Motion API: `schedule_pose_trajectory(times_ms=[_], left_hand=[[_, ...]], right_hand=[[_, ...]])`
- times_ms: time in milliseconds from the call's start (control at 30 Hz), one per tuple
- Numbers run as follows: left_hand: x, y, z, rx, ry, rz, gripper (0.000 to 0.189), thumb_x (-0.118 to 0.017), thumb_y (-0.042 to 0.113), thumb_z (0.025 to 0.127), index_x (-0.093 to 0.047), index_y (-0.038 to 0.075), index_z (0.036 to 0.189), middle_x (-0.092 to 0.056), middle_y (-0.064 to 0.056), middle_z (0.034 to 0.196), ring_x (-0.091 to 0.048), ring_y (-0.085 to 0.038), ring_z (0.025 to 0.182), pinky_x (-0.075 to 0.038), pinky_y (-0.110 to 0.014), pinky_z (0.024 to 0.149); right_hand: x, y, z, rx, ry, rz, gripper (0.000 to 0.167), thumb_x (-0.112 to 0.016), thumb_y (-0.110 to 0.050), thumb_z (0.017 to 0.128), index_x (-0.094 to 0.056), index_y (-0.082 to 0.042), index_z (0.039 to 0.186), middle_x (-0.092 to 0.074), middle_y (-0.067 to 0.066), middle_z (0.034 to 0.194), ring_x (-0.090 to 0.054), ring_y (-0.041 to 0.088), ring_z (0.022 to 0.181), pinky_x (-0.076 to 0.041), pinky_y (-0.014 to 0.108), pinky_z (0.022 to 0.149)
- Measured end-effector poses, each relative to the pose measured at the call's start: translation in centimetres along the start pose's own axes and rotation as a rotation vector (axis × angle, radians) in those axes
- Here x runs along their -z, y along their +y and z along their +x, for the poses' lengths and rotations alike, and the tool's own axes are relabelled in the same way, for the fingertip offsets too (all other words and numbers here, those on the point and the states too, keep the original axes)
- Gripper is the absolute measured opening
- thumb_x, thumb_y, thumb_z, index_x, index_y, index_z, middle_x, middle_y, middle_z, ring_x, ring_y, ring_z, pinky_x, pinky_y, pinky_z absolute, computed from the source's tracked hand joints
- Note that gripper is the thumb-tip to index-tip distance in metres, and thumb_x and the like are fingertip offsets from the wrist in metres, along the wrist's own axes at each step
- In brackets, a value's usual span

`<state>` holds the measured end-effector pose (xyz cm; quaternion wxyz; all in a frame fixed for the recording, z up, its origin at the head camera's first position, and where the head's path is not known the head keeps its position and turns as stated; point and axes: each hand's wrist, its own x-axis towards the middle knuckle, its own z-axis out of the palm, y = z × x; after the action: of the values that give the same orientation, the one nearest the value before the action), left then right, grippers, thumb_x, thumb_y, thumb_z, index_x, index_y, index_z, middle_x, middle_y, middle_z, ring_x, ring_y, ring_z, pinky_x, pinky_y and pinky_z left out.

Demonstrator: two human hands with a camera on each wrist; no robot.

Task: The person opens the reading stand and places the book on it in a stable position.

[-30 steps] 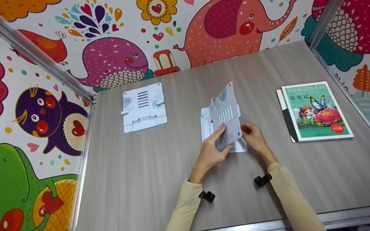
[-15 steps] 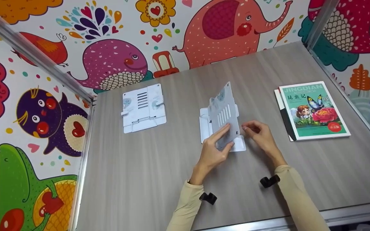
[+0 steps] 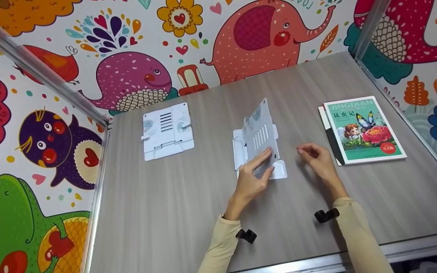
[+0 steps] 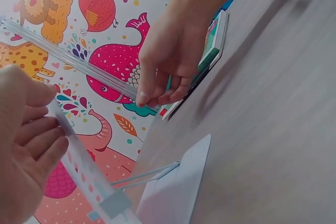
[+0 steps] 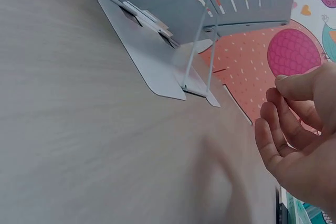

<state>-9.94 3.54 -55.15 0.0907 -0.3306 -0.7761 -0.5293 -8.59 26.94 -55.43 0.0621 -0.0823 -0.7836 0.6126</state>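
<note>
A white book stand (image 3: pixel 257 120) stands unfolded on the table, its slotted back panel raised steeply above the base plate (image 3: pixel 239 151). My left hand (image 3: pixel 252 184) holds the panel near its lower front corner, index finger along the face and thumb by the edge. In the right wrist view, a wire support (image 5: pixel 195 45) runs between the panel's rear and the base (image 5: pixel 152 74). Off to the stand's right, my right hand (image 3: pixel 323 163) hovers with fingers loosely curled, thumb against the index fingertip and nothing held.
Flat on the table at the left lies a second white slotted book stand (image 3: pixel 153 138). A green-covered picture book (image 3: pixel 366 132) lies at the right on top of a black-and-white item (image 3: pixel 334 146). Cartoon-printed walls (image 3: pixel 135 79) border the table's back and sides.
My right hand has drawn away from the stand's rear edge toward the right. My left hand keeps its hold on the panel, which stays raised. The head view has shifted slightly.
</note>
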Motion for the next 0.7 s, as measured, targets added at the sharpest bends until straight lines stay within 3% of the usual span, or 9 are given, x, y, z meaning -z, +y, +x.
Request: schedule_pose_trajectory(times_ms=[200,367,600,700], left_hand=[[-0.2,-0.1,0.1,0.020,0.031,-0.023,0.037,-0.068,0.003,0.095,-0.064,-0.001,0.132,-0.064,-0.012,0.137,-0.061,-0.022,0.130,-0.049,-0.033,0.108],[-0.3,-0.5,0.6,0.042,0.014,-0.056,0.036,-0.068,0.003,0.095,-0.065,-0.001,0.131,-0.064,-0.011,0.137,-0.061,-0.023,0.129,-0.050,-0.030,0.106],[1.5,-1.6,2.4,0.130,-0.102,-0.126,0.044,-0.073,0.009,0.093,-0.063,0.003,0.135,-0.062,-0.009,0.141,-0.061,-0.019,0.129,-0.051,-0.025,0.103],[2.2,-2.6,3.7,0.174,-0.100,-0.168,0.041,-0.072,0.007,0.093,-0.065,0.003,0.133,-0.064,-0.010,0.138,-0.063,-0.021,0.126,-0.052,-0.026,0.103]], right_hand=[[-0.2,1.1,0.3,-0.008,0.010,0.011,0.019,-0.065,-0.002,0.095,-0.068,0.012,0.108,-0.071,0.014,0.101,-0.060,0.006,0.083,-0.048,0.015,0.074],[-1.1,2.2,0.1,0.015,-0.028,0.069,0.023,-0.068,-0.011,0.097,-0.069,0.008,0.111,-0.073,0.006,0.102,-0.063,0.004,0.088,-0.051,0.015,0.079],[-3.2,-1.5,-2.6,0.092,-0.038,0.264,0.023,-0.069,-0.011,0.096,-0.066,0.008,0.108,-0.071,0.004,0.097,-0.068,0.014,0.090,-0.057,0.021,0.082],[-4.2,-2.7,-3.4,0.127,-0.016,0.305,0.019,-0.070,-0.006,0.094,-0.064,0.009,0.104,-0.068,0.008,0.094,-0.066,0.013,0.084,-0.056,0.020,0.077]])
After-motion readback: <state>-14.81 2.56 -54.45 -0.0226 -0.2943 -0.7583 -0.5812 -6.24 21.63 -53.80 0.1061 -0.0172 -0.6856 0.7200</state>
